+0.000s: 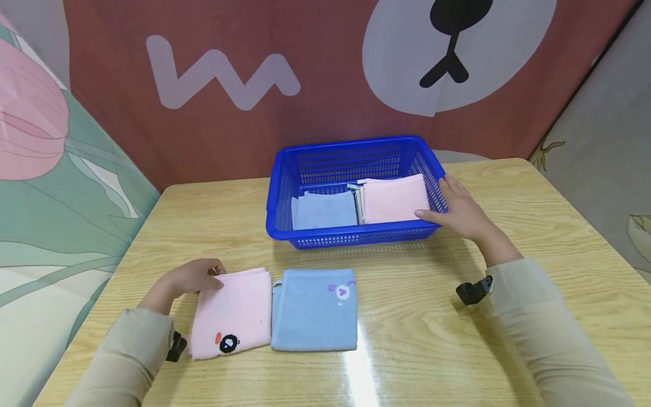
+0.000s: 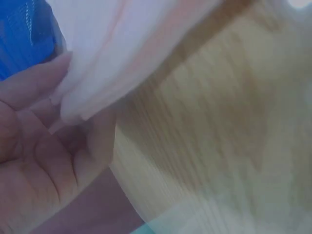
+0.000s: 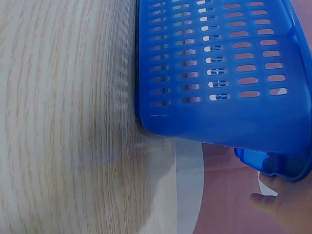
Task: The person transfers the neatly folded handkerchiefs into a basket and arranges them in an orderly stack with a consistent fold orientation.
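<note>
A folded pink towel (image 1: 236, 316) with a small embroidered face lies at the left front of the table. My left hand (image 1: 190, 278) pinches its upper left corner; the left wrist view shows the pink layers (image 2: 112, 53) between thumb and fingers. Beside it lies a folded blue towel (image 1: 312, 316) with a little white bear face. At the back stands a blue plastic basket (image 1: 280, 234), holding folded blue towels (image 1: 325, 211) on its left and pink ones (image 1: 396, 199) on its right. My right hand (image 1: 460, 209) grips the basket's right rim near the front corner, thumb over the inner side.
The wooden table (image 1: 407, 328) carries the towels and the basket. Behind it hangs a reddish-brown cloth (image 1: 218, 135) with a bear print, close to the basket's back. Patterned cloths also hang at left and right.
</note>
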Action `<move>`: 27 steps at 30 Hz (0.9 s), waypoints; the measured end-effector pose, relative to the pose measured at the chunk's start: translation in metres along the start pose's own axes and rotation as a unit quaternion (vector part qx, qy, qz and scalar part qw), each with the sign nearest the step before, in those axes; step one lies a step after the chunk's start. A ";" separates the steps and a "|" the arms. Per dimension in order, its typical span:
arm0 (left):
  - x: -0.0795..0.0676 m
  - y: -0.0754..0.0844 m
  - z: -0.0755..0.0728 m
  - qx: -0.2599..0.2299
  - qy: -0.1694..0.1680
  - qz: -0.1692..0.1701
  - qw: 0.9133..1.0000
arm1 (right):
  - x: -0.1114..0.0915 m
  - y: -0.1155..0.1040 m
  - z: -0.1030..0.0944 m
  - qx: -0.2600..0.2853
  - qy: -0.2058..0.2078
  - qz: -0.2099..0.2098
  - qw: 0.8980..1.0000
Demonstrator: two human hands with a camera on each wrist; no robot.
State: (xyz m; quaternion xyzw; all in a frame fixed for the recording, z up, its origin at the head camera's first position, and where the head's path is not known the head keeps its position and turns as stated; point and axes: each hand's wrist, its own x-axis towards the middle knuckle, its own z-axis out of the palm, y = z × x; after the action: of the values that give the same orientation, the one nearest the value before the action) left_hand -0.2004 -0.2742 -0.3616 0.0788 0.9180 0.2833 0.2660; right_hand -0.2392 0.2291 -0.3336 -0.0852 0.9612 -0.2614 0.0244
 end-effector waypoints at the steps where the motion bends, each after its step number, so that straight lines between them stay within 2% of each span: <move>1: 0.000 -0.002 -0.001 -0.021 -0.006 0.005 1.000 | 0.000 0.000 0.000 0.000 0.001 0.000 1.000; 5: -0.004 -0.005 -0.004 -0.076 -0.016 0.012 0.997 | 0.001 0.000 0.000 -0.002 0.001 -0.002 1.000; 13: -0.010 -0.002 -0.010 -0.093 0.000 0.012 0.996 | 0.003 0.001 0.000 -0.004 0.004 -0.005 1.000; 18: -0.012 0.000 -0.011 -0.083 0.012 0.041 0.996 | 0.003 0.001 0.001 -0.002 0.004 -0.006 1.000; 27: -0.016 0.005 -0.016 -0.037 0.078 0.072 0.994 | 0.001 0.002 0.001 0.002 -0.001 -0.001 1.000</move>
State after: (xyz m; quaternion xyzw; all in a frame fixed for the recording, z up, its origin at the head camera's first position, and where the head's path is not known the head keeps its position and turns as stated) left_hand -0.1951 -0.2823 -0.3403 0.1121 0.9168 0.3410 0.1749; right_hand -0.2409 0.2303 -0.3355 -0.0868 0.9606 -0.2630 0.0250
